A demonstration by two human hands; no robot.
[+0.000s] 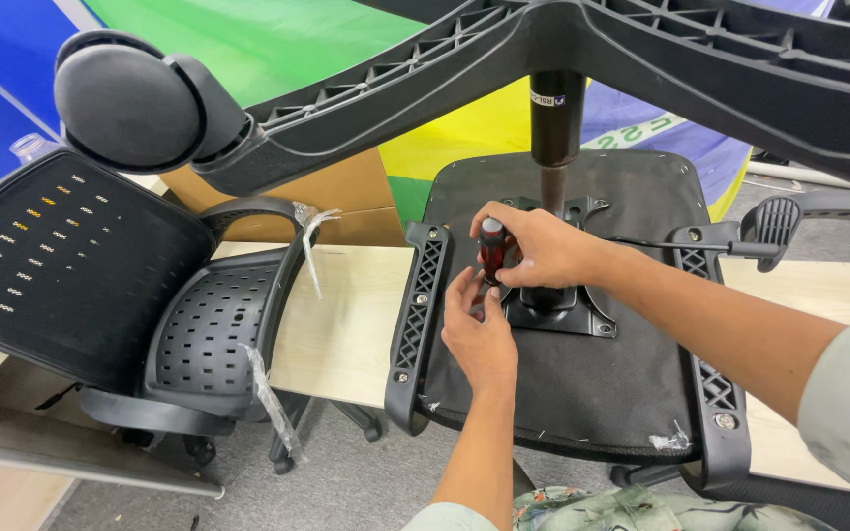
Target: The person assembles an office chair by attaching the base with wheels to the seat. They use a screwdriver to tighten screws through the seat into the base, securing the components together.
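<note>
Two hands on seat bottom | R hand (533, 246) grips screwdriver (492, 251) upright, tip down | L hand (479, 329) just below, fingers half open at tip, holds nothing clear | upturned chair seat (582, 393) near table edge (346, 334)

A black mesh chair back (71, 265) is leaning at the left, a cardboard box (346, 197) is sitting behind, and coloured panels (277, 39) are standing beyond.

pale wooden table (346, 334), upturned chair seat (582, 393)
</note>
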